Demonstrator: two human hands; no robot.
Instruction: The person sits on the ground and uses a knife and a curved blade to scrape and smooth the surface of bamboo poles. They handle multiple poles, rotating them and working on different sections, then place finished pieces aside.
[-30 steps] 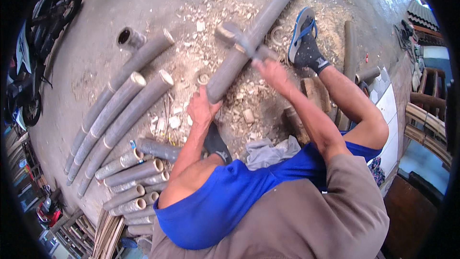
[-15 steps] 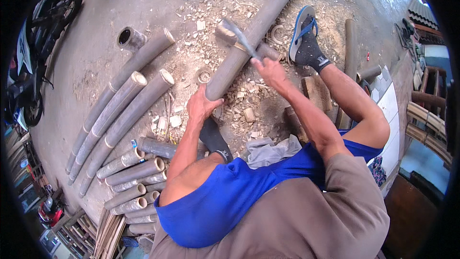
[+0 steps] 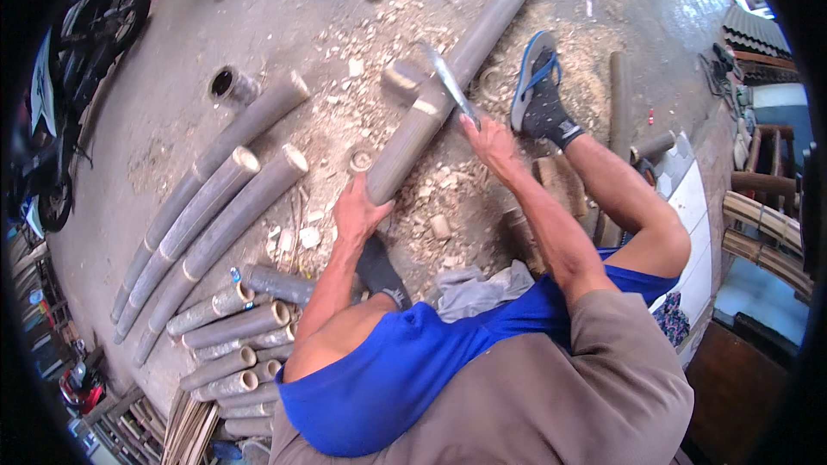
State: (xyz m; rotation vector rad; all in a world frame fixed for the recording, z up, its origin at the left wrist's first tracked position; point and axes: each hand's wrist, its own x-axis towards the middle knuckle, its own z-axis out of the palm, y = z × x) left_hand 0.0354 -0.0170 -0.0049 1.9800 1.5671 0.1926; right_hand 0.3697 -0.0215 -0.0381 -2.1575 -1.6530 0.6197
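A long grey-brown bamboo pole (image 3: 405, 146) slants from between my legs up toward the far right. It lies across a short bamboo piece (image 3: 401, 80). My left hand (image 3: 357, 213) is wrapped round the pole's near end, the thumb on top. My right hand (image 3: 493, 145) is closed on the handle of a large knife (image 3: 446, 77), whose blade is over the pole, pointing far left. A pale scraped patch (image 3: 425, 107) shows at a node of the pole beside the blade. Whether the blade touches the bamboo I cannot tell.
Wood chips (image 3: 441, 226) litter the floor around the pole. Three long bamboo poles (image 3: 245, 179) lie to the left, near an upright bamboo section (image 3: 233, 86). Several short bamboo lengths (image 3: 237, 327) are piled at lower left. My sandalled foot (image 3: 538, 86) is right of the pole. A motorcycle (image 3: 73, 77) stands far left.
The knife has moved slightly, its blade now turned more along the pole, and the scraped patch at the node shows more. My left hand keeps its hold. The whole view has shifted a little.
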